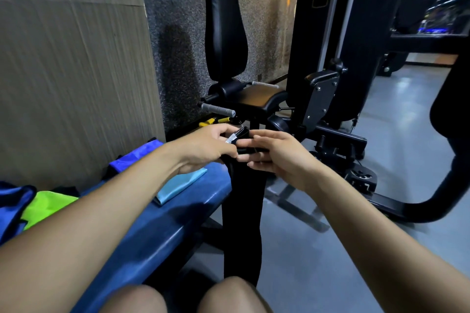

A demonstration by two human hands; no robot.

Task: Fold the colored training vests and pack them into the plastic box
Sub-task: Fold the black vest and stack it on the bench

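Observation:
A black vest (243, 211) hangs down in a long folded strip in front of my knees. My left hand (206, 150) pinches its top edge, where a white label shows. My right hand (277, 157) holds the same top edge from the right, fingers curled over the cloth. On the blue bench (162, 226) lie a folded light-blue vest (178, 185), a blue vest (132, 157) near the wall, and a lime-green vest (48, 207) beside another blue vest (12, 208) at the left edge. No plastic box is in view.
A black gym machine with seat (259, 99) and grey handle (217, 109) stands just beyond my hands. A wood-panel wall (71, 71) runs along the bench's left. Grey floor (305, 249) opens to the right, with machine frames (396, 201) across it.

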